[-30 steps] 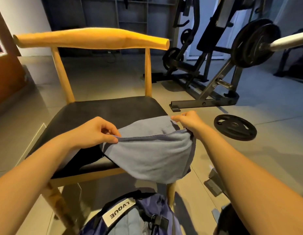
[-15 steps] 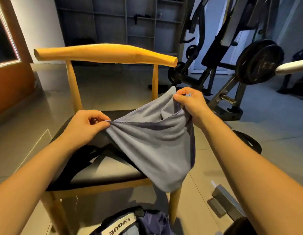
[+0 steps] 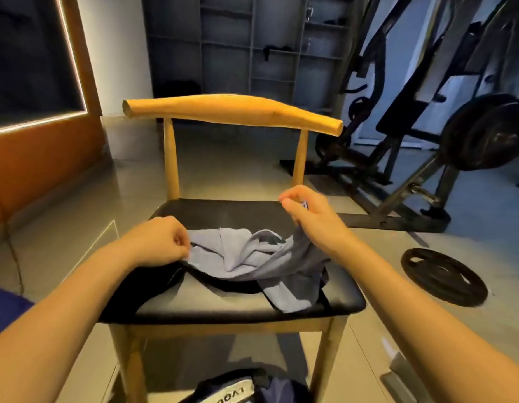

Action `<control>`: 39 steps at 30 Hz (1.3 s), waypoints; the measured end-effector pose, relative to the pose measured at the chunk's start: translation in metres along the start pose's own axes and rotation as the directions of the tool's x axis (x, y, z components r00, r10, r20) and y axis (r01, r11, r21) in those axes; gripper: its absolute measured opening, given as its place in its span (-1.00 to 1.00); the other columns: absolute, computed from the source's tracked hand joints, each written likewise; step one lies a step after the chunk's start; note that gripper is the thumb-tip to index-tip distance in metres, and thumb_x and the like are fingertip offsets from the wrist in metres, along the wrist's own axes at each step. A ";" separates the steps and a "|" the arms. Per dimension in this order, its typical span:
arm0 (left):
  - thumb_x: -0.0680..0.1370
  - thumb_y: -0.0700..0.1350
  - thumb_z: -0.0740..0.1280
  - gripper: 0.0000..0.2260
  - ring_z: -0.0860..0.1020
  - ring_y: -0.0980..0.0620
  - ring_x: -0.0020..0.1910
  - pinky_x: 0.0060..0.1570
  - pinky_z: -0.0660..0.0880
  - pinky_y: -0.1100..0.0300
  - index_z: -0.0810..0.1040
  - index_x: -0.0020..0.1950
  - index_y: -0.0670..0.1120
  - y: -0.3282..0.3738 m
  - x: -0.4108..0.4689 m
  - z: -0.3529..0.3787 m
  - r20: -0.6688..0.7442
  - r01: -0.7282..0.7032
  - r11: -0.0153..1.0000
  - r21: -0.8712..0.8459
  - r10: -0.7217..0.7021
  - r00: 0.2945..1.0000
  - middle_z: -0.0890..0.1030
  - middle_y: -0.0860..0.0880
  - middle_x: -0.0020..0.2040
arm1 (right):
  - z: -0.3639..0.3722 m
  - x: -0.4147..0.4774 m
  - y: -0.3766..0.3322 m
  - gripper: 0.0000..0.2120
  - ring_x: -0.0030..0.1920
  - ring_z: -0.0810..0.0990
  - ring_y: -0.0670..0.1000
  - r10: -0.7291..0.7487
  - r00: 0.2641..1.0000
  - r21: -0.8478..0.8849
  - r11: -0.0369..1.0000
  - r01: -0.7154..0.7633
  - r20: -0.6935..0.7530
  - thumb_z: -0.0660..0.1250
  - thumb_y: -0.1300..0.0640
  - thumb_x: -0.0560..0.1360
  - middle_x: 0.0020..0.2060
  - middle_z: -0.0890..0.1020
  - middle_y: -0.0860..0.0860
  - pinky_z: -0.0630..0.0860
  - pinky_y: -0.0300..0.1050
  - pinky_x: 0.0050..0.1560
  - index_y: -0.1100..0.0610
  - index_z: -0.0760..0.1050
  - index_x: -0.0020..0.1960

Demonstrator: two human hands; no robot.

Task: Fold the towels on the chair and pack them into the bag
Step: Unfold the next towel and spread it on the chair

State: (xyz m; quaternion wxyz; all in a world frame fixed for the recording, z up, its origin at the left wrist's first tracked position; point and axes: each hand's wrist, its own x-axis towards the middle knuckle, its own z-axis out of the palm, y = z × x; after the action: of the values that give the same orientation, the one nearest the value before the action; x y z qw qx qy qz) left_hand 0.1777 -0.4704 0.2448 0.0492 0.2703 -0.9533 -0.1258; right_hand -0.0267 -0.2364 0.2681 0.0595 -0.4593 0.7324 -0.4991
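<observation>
Crumpled towel (image 3: 246, 257) on chair (image 3: 223, 210) seat, long axis left-right between the hands: left hand (image 3: 158, 242) pinches its left edge, right hand (image 3: 310, 219) grips right corner (held higher); bag (image 3: 232, 392) sits below chair front.

1. My bag (image 3: 241, 391) is cut off by the bottom edge; only its top and part of a lettered label show.
2. My left hand (image 3: 156, 242) curls over the towel (image 3: 252, 257) edge, so the pinching fingertips are hidden.
3. My right hand (image 3: 310, 219) covers the corner it grips; only a scrap peeks out.
4. A dark cloth (image 3: 153, 289) under the towel merges with the black seat of the chair (image 3: 223, 212); I cannot tell its outline.
5. The grey metal piece (image 3: 403, 376) runs off the bottom edge.
</observation>
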 end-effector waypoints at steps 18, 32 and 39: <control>0.56 -0.05 0.42 -0.89 0.63 0.12 -0.25 -0.18 0.53 0.17 0.74 -0.11 0.06 0.080 0.015 0.028 -0.264 -0.341 0.884 -0.320 0.262 0.928 0.68 0.11 -0.30 | -0.038 -0.082 0.040 -0.77 0.01 0.53 0.07 0.258 0.966 0.126 0.957 -0.260 0.033 0.19 0.32 0.57 -0.05 0.53 0.06 0.50 -0.09 -0.02 0.03 0.49 0.08; 0.57 -0.12 0.45 -0.92 0.61 0.14 -0.33 -0.34 0.51 0.40 0.71 -0.11 -0.05 0.058 0.005 0.011 -0.448 -0.288 0.741 -0.606 -0.018 0.894 0.70 -0.01 -0.26 | -0.060 -0.070 0.043 -0.79 0.03 0.69 0.05 0.227 0.968 0.196 0.959 -0.204 -0.102 0.27 0.21 0.66 0.00 0.74 0.12 0.62 -0.07 0.06 0.19 0.67 0.16; 0.49 0.00 0.54 -0.69 0.50 0.08 -0.56 -0.46 0.45 0.33 0.62 -0.26 -0.21 0.070 0.012 0.007 -0.383 -0.150 0.693 -0.705 -0.195 0.903 0.56 -0.21 -0.41 | -0.056 -0.067 0.048 -0.79 0.04 0.66 -0.15 0.101 0.955 0.023 0.995 -0.098 -0.277 0.34 0.21 0.62 0.02 0.71 -0.02 0.60 -0.33 0.00 0.19 0.66 0.21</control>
State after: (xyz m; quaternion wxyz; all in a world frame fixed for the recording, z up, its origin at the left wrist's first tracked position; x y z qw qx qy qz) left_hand 0.1316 -0.4180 0.2573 0.3579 0.2619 -0.7881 -0.4268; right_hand -0.0483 -0.1453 0.2335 -0.0169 -0.3469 0.7534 -0.5583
